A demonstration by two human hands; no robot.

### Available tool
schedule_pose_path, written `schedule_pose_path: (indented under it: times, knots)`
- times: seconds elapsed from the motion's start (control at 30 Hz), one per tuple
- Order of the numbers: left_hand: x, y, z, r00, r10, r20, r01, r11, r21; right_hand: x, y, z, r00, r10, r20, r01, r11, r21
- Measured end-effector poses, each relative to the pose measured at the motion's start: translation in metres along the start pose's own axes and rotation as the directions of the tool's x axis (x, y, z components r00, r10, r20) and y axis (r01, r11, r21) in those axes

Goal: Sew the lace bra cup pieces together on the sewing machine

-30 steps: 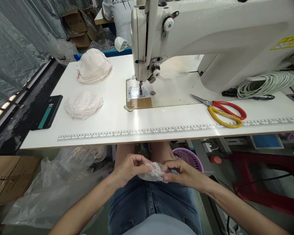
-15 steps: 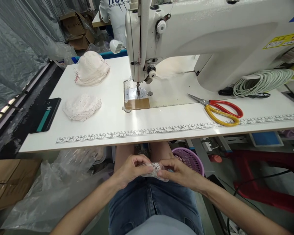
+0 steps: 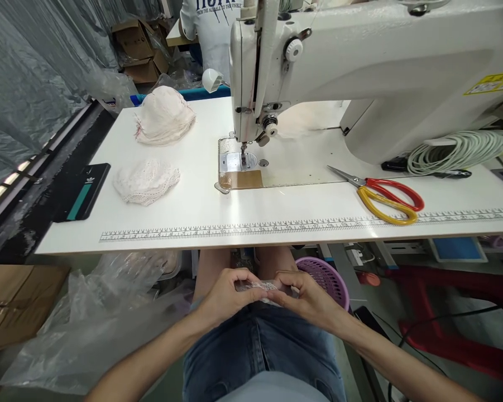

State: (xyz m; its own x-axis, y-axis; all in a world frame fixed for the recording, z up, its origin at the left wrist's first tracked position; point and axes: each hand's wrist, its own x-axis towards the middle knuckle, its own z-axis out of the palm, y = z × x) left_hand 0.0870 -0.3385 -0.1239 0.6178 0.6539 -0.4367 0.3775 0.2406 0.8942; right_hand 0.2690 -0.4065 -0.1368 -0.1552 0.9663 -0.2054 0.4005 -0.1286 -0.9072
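Over my lap, a small piece of white lace fabric (image 3: 264, 286) is pinched between both hands, mostly covered by the fingers. My left hand (image 3: 230, 293) grips its left part with thumb and fingertips. My right hand (image 3: 303, 293) closes on its right part, the two thumbs nearly meeting. On the table lies a white lace piece (image 3: 146, 181), with a stack of cream cup-shaped fabric pieces (image 3: 164, 116) behind it. Ahead of my hands stands a white sewing machine (image 3: 247, 78), its needle over the metal plate (image 3: 236, 162).
Scissors (image 3: 385, 198) with red and yellow handles lie right of the needle, near a coil of pale cord (image 3: 456, 153). A dark phone-like object (image 3: 84, 192) is at the table's left end. Below are a purple basket (image 3: 329, 279) and plastic bags (image 3: 96, 324). A person (image 3: 213, 39) sits beyond.
My hands have drawn closer together and folded the lace piece, so less of it shows between the fingers. The view has shifted slightly; things on the table stay in place.
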Motion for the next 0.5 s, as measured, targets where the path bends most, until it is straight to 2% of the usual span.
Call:
schedule_pose_path:
  times: [0.1, 0.23, 0.5]
  knots:
    - [-0.0005, -0.0003, -0.0011, 1.0, 0.003, 0.026, -0.003, 1.0, -0.007, 0.0017, -0.0029, -0.0011, 1.0, -0.001, 0.017, 0.0, 0.999, 0.054]
    - [-0.0014, 0.0006, -0.0028, 1.0, 0.01, 0.008, -0.011, 0.999, 0.053, 0.0031, -0.0043, -0.001, 0.999, 0.008, 0.039, -0.013, 0.993, 0.116]
    - [-0.0018, 0.0004, -0.0038, 0.999, 0.005, -0.039, -0.002, 0.997, 0.074, 0.0046, -0.0032, 0.0001, 0.997, 0.046, 0.057, -0.054, 0.99, 0.13]
